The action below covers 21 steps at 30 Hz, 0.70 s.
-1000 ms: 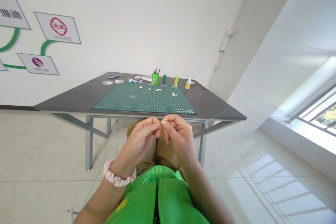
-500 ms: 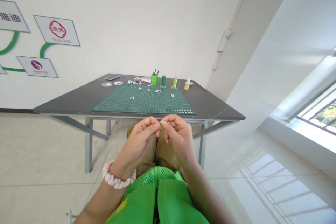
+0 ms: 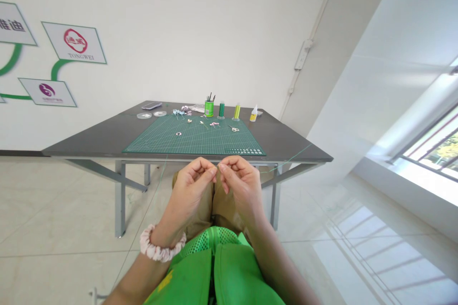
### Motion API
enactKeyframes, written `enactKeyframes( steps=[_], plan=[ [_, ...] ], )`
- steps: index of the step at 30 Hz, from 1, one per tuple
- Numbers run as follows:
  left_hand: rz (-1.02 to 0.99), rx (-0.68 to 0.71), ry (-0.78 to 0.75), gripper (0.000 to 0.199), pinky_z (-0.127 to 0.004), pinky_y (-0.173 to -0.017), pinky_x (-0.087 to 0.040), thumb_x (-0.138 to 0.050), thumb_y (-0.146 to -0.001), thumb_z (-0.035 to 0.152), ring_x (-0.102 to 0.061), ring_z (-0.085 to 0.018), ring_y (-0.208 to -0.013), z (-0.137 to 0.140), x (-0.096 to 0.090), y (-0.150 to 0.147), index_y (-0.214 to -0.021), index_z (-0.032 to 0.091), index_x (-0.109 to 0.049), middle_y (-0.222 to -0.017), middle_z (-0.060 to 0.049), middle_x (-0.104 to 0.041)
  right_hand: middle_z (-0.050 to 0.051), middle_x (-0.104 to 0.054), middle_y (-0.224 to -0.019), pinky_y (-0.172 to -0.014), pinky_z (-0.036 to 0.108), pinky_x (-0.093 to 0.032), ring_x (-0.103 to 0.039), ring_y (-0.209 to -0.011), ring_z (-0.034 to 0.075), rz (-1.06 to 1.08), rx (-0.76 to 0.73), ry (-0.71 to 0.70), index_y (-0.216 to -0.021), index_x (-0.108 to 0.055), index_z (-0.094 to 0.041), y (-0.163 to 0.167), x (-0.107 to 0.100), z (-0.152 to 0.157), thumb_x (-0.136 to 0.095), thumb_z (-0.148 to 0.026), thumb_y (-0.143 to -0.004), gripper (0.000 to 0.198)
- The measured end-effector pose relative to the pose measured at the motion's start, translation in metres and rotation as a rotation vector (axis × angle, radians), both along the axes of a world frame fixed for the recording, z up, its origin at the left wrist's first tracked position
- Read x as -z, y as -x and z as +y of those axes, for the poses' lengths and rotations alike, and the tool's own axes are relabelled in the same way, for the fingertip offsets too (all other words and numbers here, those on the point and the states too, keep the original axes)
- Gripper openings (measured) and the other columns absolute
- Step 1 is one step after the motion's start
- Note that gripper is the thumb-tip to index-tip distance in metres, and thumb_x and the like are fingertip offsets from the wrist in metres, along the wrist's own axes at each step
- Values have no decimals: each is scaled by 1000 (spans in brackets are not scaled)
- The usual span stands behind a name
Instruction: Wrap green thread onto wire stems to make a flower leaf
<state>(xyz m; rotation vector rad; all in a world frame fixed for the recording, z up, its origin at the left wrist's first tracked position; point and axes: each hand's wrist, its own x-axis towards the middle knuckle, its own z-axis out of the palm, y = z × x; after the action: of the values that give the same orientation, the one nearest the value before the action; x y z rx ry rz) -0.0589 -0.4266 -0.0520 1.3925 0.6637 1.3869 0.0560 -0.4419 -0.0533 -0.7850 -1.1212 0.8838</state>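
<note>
The bare left hand (image 3: 191,188) lies at nine o'clock from the bare right hand (image 3: 243,183), fingertips nearly meeting. Thumbs press forefingers; I cannot tell what, if anything, is pinched.

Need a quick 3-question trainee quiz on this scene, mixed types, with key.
1. Multiple choice: the left hand and right hand are
A) spread wide
B) pinched close together above the lap
C) under the table
2. True or false: the scissors lie on the green cutting mat.
3. Fill in: in view, the yellow-labelled bottle stands ___ of the yellow-green spool.

Key: 1 B; 2 true; 3 right
</note>
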Motion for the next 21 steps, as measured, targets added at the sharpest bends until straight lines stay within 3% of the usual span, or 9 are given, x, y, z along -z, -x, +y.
enactKeyframes(
  steps=[21],
  plan=[
    [18, -79, -12, 15, -25, -65, -42, -66, -73, 24, -51, -12, -62, -4, 0, 0, -63, 17, -58, -60, 2, -56, -4, -56, -55, -39, 21, -29, -39, -41, 7, -14, 48, -24, -68, -62, -19, 2, 3, 0, -66, -26, -72, 9]
  ],
)
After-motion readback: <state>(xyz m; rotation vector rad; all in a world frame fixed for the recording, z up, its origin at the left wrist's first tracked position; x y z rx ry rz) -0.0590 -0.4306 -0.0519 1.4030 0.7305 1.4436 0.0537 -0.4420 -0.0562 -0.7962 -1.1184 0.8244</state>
